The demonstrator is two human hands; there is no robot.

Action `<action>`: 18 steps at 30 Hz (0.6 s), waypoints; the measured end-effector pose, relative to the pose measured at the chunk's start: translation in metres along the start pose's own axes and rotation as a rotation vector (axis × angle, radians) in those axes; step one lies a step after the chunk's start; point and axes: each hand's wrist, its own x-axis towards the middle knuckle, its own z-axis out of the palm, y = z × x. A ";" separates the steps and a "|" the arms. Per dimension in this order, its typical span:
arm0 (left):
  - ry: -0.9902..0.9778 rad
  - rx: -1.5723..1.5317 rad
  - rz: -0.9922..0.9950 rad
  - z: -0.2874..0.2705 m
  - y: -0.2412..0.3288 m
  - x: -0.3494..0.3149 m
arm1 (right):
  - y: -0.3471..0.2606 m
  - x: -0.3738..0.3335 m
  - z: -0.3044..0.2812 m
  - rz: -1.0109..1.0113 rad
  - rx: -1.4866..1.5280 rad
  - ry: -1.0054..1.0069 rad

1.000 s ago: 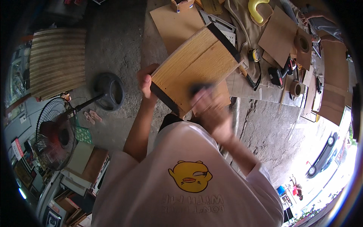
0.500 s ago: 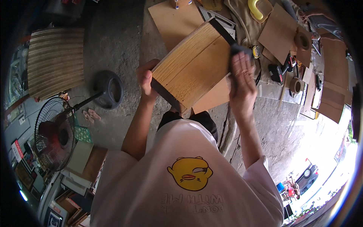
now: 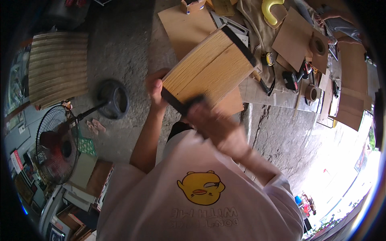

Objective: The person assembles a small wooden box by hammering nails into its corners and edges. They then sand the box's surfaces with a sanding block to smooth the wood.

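Observation:
A wooden piece [image 3: 211, 66] with a yellowish, grained face and black ends is held tilted in front of me. At its left corner my left hand [image 3: 156, 87] is closed round the black end, thumb on the near side and the other fingers mostly hidden behind. My right hand [image 3: 217, 126], smeared by motion, lies at the near lower end of the face. Under its fingertips a dark pad [image 3: 195, 100] presses against the wood; its exact kind is too blurred to tell.
Beyond the wood a work table carries cardboard sheets [image 3: 293, 38], a tape measure [image 3: 267, 59], a hammer [image 3: 263, 84], a cordless drill [image 3: 295, 77] and tape rolls [image 3: 311, 92]. A standing fan [image 3: 58, 144] is at left. Another person's arm [image 3: 341, 14] shows at far right.
My right hand has swept with the dark pad from the wood's right end down and left to its near lower end. My left hand keeps its grip on the corner.

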 end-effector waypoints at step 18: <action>-0.115 -0.094 -0.154 -0.008 0.001 -0.004 | 0.003 0.013 0.008 0.079 -0.083 -0.005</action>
